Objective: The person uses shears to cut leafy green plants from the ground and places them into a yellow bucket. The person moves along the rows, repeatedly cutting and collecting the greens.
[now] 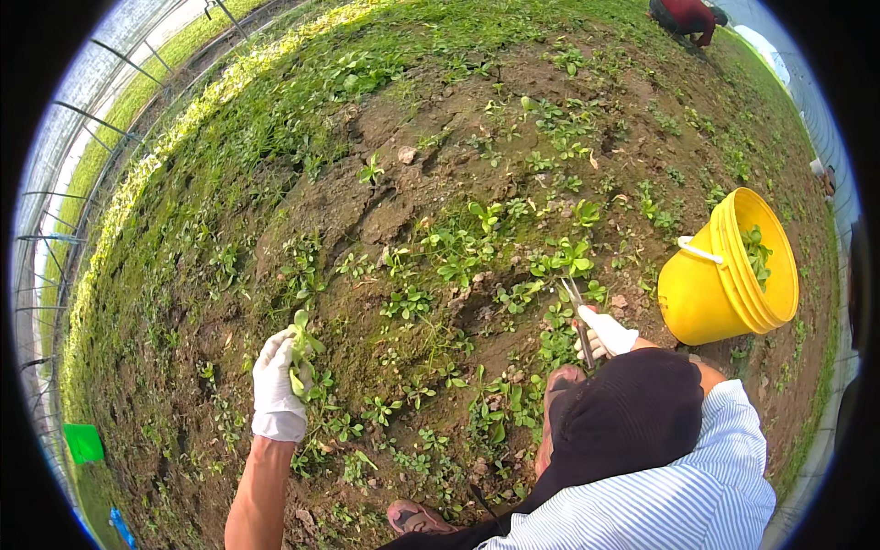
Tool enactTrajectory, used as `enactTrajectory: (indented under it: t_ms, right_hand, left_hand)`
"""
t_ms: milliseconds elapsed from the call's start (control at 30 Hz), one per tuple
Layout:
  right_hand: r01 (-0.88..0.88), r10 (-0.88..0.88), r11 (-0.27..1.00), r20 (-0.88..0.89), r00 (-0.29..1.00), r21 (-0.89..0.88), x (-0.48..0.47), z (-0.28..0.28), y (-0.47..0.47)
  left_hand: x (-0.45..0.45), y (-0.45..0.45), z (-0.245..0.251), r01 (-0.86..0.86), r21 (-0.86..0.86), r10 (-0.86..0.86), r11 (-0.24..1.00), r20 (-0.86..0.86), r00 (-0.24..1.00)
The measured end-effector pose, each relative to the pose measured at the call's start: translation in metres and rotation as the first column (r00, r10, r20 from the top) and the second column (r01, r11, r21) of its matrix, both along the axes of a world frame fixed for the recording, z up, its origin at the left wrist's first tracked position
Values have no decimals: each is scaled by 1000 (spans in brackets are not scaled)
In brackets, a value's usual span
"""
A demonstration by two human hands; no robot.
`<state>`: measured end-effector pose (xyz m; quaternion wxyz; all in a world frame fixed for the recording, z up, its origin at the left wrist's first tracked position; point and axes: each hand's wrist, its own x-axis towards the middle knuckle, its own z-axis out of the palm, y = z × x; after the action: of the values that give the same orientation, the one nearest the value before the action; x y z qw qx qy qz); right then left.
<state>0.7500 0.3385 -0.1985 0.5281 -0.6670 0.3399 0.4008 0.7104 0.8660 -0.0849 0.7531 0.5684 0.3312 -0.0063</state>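
Observation:
My left hand [276,385], in a white glove, holds a small leafy green plant [301,350] above the soil at the lower left. Near the middle right, my right hand [606,335], also gloved in white, grips a metal cutting tool with pointed blades [575,292], perhaps scissors. Its tips are at a low green plant [572,258] in the ground. My dark-clothed knee partly covers the right forearm. Right of that hand a yellow plastic bucket [698,292] leans on its side a little, with leafy greens [757,254] inside and a white handle grip.
Small seedlings and weeds cover the soil around my shoes [418,517]. Another person [684,17] bends over the ground at the top right. A green object [83,443] and a blue object [122,528] lie far left, near the greenhouse frame [62,240].

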Motion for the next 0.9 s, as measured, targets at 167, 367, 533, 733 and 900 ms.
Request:
enactTrajectory:
  t_ms: [167, 367, 533, 733, 900]
  right_hand:
    - [1, -41, 984, 220, 975, 177, -3, -44, -22]
    - [-200, 415, 890, 548, 727, -409, -37, -68, -47]
    - [-315, 312, 943, 608, 730, -106, -43, -107, -51]
    - [-316, 383, 923, 569, 728, -218, -53, -124, -44]
    - [-125, 190, 979, 513, 837, -159, -50, -107, -40]
  left_hand:
    - [139, -248, 116, 440, 78, -445, 895, 252, 860]
    - [222, -562, 155, 725, 142, -632, 674, 618, 467]
    - [264, -642, 105, 866, 302, -786, 399, 599, 153]
    - [281, -531, -23, 706, 662, -935, 251, -24, 354]
    - [192, -437, -109, 685, 728, -840, -41, -396, 370]
